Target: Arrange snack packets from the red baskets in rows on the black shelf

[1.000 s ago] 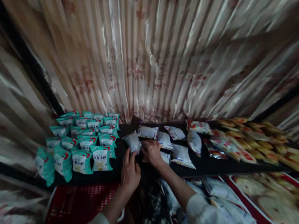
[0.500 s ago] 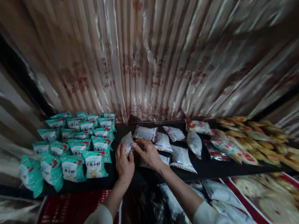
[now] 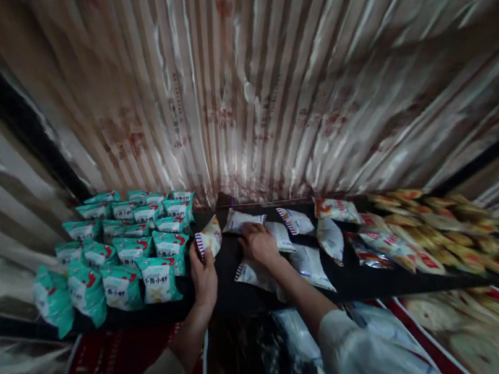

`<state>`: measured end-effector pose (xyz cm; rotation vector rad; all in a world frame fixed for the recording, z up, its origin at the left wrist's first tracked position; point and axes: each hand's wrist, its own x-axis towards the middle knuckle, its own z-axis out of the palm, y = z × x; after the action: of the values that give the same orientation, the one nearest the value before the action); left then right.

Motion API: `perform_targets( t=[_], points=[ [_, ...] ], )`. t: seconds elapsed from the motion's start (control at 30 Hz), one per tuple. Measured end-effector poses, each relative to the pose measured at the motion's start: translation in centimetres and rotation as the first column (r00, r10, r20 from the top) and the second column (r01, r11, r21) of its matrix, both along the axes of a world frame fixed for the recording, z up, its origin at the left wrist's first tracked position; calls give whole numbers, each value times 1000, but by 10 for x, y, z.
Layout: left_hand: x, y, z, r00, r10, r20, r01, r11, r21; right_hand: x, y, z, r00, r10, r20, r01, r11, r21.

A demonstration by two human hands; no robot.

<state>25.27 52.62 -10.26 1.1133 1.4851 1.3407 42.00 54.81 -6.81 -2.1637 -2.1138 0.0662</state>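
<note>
My left hand (image 3: pixel 205 278) is closed on a small snack packet (image 3: pixel 210 238) with a red, white and blue striped end, held tilted above the black shelf (image 3: pixel 229 284). To its right, my right hand (image 3: pixel 259 243) reaches over the loose white packets, its curled fingers on the near edge of a white snack packet (image 3: pixel 237 219) lying at the back. Another striped-end white packet (image 3: pixel 254 274) lies under my right wrist, partly covered. A further white packet (image 3: pixel 281 236) touches the right side of that hand.
Rows of teal snack packets (image 3: pixel 159 280) stand upright on the left. Rightward lie more white packets (image 3: pixel 310 265), red-and-white packets (image 3: pixel 336 209) and yellow packets (image 3: pixel 450 244). Below the shelf are a red crate (image 3: pixel 111 364) and a red-rimmed box of packets (image 3: pixel 481 327). Corrugated sheeting (image 3: pixel 235 89) rises behind.
Both hands were together at one packet. My left hand now holds it alone, turned with its striped end leftward. My right hand has moved right to the white packets.
</note>
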Motion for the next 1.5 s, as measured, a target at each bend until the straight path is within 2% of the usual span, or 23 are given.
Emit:
perform_targets(
  t=[0.1, 0.17, 0.27, 0.37, 0.43, 0.6, 0.77, 0.97, 1.1, 1.23, 1.4, 1.5],
  points=[
    [0, 2, 7, 1000, -6, -6, 6, 999, 31, 7, -4, 5, 1000, -26, 8, 26, 1000, 17],
    [-1, 6, 12, 997, 6, -71, -2, 999, 51, 10, -6, 8, 999, -7, -37, 9, 998, 59],
    [-2, 13, 21, 988, 3, -152, 10, 996, 88, 14, -4, 13, 977, 157, -145, -130, 975, 181],
    [-3, 22, 32, 987, -63, -146, 81, 989, 121, 15, 4, 17, 892, 375, -253, -304, 911, 277],
    [-3, 28, 40, 986, -103, -130, 119, 986, 120, 13, 12, 19, 831, 422, -363, -335, 900, 280],
    [-4, 43, 52, 992, -115, -59, 119, 989, 82, 9, 24, 20, 699, 306, -647, -286, 948, 139],
    [6, 50, 41, 997, -57, -55, 67, 974, 217, 5, 28, 13, 639, 177, -749, -152, 983, 103],
    [22, 49, 20, 990, -61, -128, 93, 960, 265, -10, 44, -2, 670, 74, -739, 17, 993, 114],
    [26, 55, 10, 967, -136, -215, 176, 968, 180, -28, 51, -11, 798, 25, -603, 76, 987, 142],
    [22, 58, 0, 944, -108, -310, 181, 960, 215, -43, 50, -6, 894, -140, -425, 206, 972, 114],
    [15, 54, -12, 917, 8, -400, 101, 963, 252, -50, 53, 9, 947, -115, -301, 182, 962, 205],
    [14, 54, -23, 906, 36, -421, 53, 979, 199, -51, 61, 10, 947, -121, -298, 159, 981, 108]
  ],
)
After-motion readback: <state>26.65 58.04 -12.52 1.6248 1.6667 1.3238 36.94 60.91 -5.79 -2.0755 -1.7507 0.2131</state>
